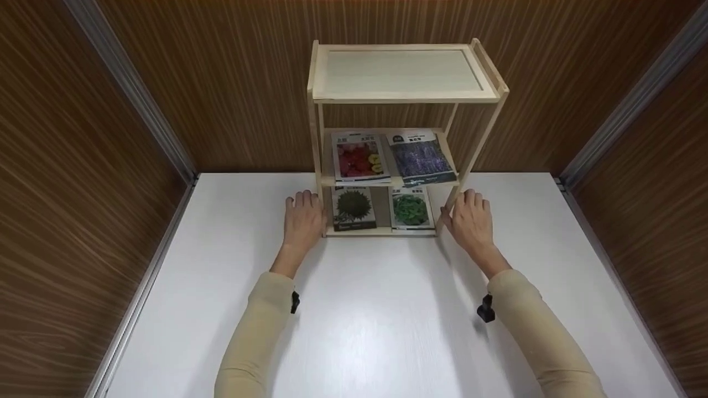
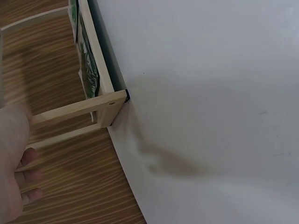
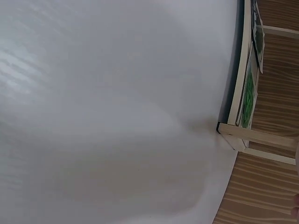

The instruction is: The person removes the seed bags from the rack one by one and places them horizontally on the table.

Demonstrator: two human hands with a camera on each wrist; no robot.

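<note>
Hands point(image 1: 303, 222) point(image 1: 473, 224) at shelf point(image 1: 401, 72) edges, front tabletop point(image 1: 365, 320) free

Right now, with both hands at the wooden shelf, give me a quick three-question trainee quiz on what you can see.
1. How many packets show on the wooden shelf?
2. True or false: the purple-flower packet lies lower than the green-leaf packet.
3. Which hand is nearer the dark spiky-plant packet? A: left. B: right.

Key:
1. Four.
2. False: the purple-flower packet is higher than the green-leaf packet.
3. A, the left hand.
</note>
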